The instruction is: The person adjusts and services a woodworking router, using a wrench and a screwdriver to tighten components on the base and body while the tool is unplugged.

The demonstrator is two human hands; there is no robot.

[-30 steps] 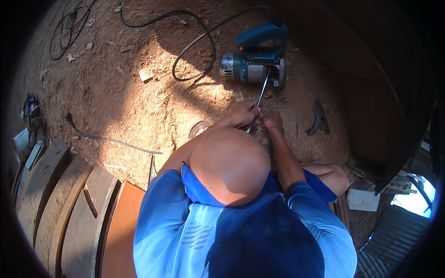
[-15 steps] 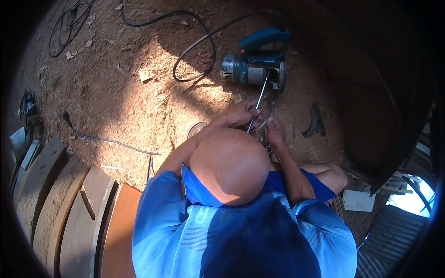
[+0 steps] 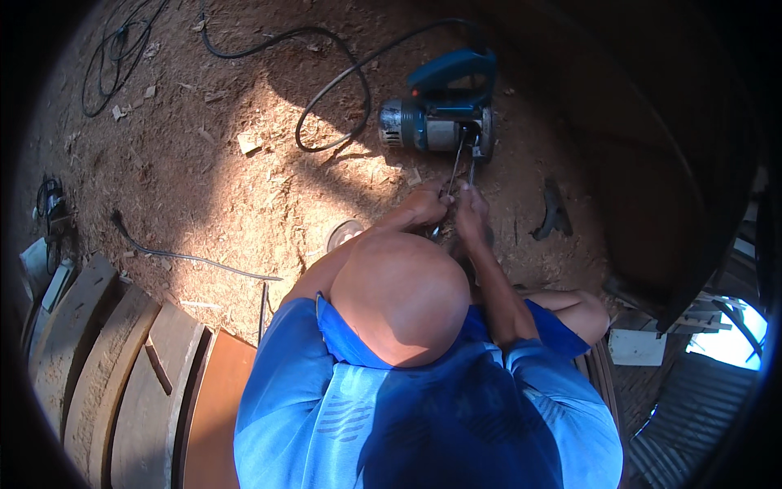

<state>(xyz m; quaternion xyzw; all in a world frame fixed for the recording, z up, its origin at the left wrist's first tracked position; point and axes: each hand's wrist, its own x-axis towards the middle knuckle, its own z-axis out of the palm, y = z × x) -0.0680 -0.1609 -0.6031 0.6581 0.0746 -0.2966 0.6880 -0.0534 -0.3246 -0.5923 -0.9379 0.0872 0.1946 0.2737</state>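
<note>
A teal and silver corded power tool (image 3: 436, 134), which looks like a router, lies on its side on the dirt in front of me. My left hand (image 3: 427, 204) is closed around a long, slim metal wrench (image 3: 457, 167), whose far end reaches into the opening near the tool's base. In my right hand (image 3: 471, 216) is a second wrench (image 3: 472, 169), its head also at that opening, just right of the first. The fingers of both hands are wrapped and close together. Exactly how the wrench heads sit inside the tool is too dark to tell.
A black cord (image 3: 358, 65) loops left from the tool. Right of my hands lies a dark, curved piece (image 3: 553, 212). Curved wooden boards (image 3: 155, 383) stand at lower left. A round object (image 3: 344, 234) sits beside my left forearm. Wood chips litter the ground.
My right hand has moved forward, up toward the tool, bringing its wrench head into the opening. My left hand keeps its wrench there. The view has shifted slightly.
</note>
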